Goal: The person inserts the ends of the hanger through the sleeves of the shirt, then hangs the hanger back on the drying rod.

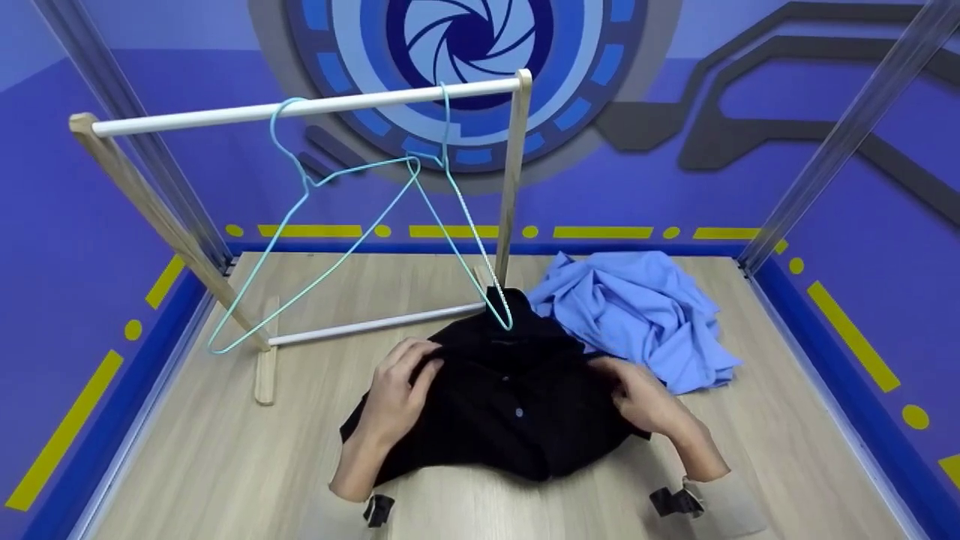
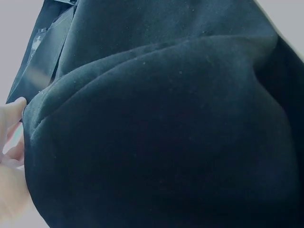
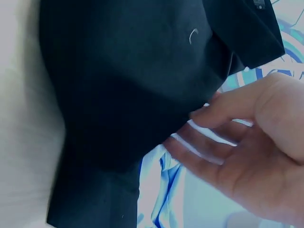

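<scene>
A black buttoned shirt (image 1: 480, 427) is held up over the wooden tabletop, its collar toward the rack and small buttons (image 1: 519, 412) down the front. My left hand (image 1: 397, 394) pinches its left shoulder between thumb and fingers. On the opposite shoulder, the thumb and fingertips of my right hand (image 1: 646, 397) grip the cloth. In the left wrist view, black fabric (image 2: 161, 133) fills most of the picture and only part of the left hand (image 2: 12, 147) shows. The right wrist view has the right hand (image 3: 247, 147) at the shirt's edge.
A rack with a white top bar (image 1: 360, 101) and wooden legs stands at the back left. Two mint wire hangers hang there, the left hanger (image 1: 307, 184) and the right hanger (image 1: 447, 157), whose corner overlaps the shirt's collar in view. A crumpled blue garment (image 1: 637, 307) lies at the back right.
</scene>
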Action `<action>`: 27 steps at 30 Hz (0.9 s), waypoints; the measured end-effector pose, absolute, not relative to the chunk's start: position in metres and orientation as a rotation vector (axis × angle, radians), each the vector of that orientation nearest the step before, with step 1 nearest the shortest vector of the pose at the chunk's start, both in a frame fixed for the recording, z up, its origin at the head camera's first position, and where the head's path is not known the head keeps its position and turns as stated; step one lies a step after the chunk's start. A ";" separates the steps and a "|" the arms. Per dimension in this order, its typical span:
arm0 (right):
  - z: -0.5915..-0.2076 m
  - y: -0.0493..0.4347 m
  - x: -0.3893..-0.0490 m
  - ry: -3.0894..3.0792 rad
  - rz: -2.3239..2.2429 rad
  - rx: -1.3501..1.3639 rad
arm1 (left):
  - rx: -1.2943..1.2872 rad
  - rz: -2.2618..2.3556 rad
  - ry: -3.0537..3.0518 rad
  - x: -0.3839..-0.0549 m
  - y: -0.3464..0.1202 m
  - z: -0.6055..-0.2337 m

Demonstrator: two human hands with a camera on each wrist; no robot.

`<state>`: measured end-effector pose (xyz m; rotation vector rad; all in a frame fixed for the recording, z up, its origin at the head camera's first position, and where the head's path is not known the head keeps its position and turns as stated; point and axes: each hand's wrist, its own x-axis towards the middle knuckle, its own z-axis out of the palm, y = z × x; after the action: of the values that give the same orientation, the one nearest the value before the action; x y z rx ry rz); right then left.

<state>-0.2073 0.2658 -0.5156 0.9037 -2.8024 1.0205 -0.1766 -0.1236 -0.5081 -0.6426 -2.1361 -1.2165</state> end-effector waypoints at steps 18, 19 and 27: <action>-0.532 0.293 -0.201 -3.007 0.829 0.868 | -0.612 -1.229 -2.073 -0.176 -0.128 -0.504; -0.533 0.293 -0.202 -2.986 0.827 0.868 | -0.609 -1.232 -2.069 -0.176 -0.128 -0.504; -0.524 0.291 -0.208 -2.811 1.008 0.725 | -0.576 -1.243 -2.068 -0.176 -0.131 -0.502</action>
<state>-0.2075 0.2910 -0.5244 0.7248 -2.8111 1.0077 -0.1760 -0.1310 -0.5024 -0.5758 -2.0682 -1.2432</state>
